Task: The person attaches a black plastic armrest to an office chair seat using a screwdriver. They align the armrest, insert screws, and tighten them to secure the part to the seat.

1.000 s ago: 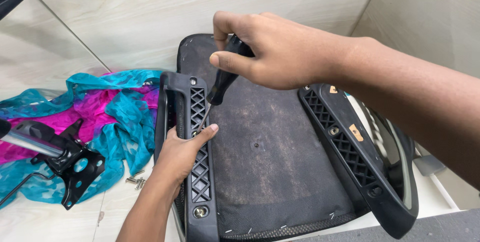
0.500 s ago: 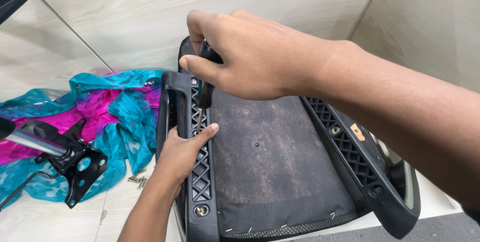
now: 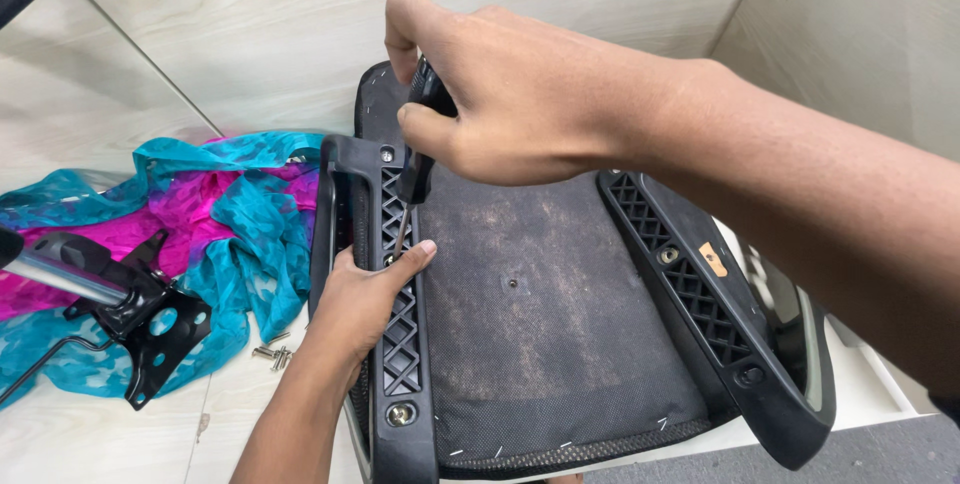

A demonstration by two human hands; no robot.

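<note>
Right hand (image 3: 520, 94): has come nearer; grip wrapped around the screwdriver (image 3: 415, 169), tip now in the left armrest bracket (image 3: 395, 284).
Left hand (image 3: 365, 294): still clasping that bracket, steadying the upturned chair seat (image 3: 550, 324).

1 head view, steeply downward, close overhead

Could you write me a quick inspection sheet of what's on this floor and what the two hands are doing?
Surface: pale tiled floor.
Job's things: upturned chair seat with black armrest brackets; screwdriver tip down at the left bracket.
Clutter: teal and pink cloth; loose screws; black metal chair mechanism.
Hands: right hand grips the screwdriver; left hand holds the left bracket.
Cables: nothing seen.
Surroundings: pale wall panel at right.
</note>
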